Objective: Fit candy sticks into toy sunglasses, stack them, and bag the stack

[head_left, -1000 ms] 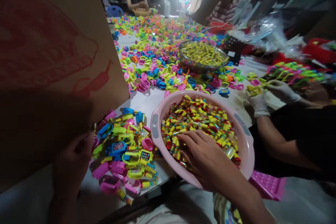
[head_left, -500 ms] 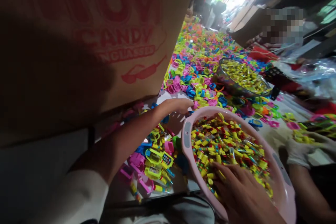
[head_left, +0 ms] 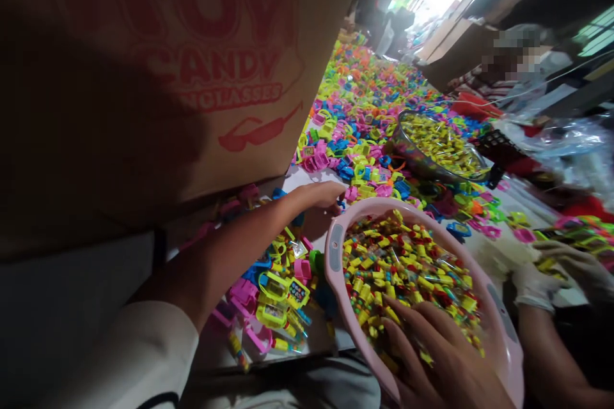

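A pink basin (head_left: 338, 284) holds many small yellow-capped candy tubes (head_left: 412, 255). My right hand (head_left: 436, 345) reaches into it from the bottom, fingers spread and touching the tubes. Beyond the basin's left rim, my left hand (head_left: 326, 195) is lowered by the edge of a pile of colourful toy watches (head_left: 374, 172); its fingers are mostly hidden and in shadow. Under my left forearm lie more plastic toy watches (head_left: 273, 313) in pink, yellow and blue, with candy tubes among them.
A large cardboard box (head_left: 230, 108) blocks the left side. A dark-rimmed bowl (head_left: 441, 147) of yellow tubes stands on the pile. At right, a co-worker's gloved hands (head_left: 542, 281) handle yellow pieces. Clear plastic bags (head_left: 570, 140) lie behind.
The basin and both hands appear slightly further left in view. My right hand's fingers have spread wider over the tubes. A second gloved hand of the co-worker now shows at right.
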A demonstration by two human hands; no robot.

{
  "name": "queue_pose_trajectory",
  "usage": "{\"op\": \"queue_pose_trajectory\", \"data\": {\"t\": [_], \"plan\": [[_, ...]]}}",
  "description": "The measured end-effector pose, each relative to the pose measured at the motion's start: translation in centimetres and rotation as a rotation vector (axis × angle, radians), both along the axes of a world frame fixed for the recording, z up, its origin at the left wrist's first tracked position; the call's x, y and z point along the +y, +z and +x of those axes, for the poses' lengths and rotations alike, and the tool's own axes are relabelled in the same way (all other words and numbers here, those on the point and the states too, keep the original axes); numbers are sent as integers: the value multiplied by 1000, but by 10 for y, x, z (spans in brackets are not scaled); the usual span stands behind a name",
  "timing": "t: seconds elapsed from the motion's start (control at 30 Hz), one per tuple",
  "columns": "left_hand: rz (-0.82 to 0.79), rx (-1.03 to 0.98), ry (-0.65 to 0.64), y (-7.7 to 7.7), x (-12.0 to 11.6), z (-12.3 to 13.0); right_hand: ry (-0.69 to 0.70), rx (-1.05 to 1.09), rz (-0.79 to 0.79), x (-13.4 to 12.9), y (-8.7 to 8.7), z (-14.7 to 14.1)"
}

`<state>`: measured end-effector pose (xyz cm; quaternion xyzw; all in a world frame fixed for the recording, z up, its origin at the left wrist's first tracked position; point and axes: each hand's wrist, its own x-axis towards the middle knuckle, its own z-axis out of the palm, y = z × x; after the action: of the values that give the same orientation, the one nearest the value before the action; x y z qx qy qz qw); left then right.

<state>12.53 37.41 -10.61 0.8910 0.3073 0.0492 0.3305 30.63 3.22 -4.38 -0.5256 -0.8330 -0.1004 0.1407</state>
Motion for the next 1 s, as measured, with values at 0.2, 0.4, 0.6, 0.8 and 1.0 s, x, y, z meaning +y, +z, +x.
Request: {"op": "queue_pose_trajectory", "data": {"t": [0.2, 0.4, 0.6, 0.8, 1.0], "plan": [[74, 98, -6, 1, -2, -10, -120, 74, 41, -4, -7, 10], [205, 83, -4, 8, -10, -11, -95, 156, 39, -17, -21, 25], [345, 89, 31, 9, -15, 0, -219, 279, 134, -14, -12, 18], [328, 103, 93, 10, -4, 1, -256, 552, 100, 0, 23, -14], [222, 7, 177, 23, 8, -20, -331, 907, -38, -2, 31, -21]]}}
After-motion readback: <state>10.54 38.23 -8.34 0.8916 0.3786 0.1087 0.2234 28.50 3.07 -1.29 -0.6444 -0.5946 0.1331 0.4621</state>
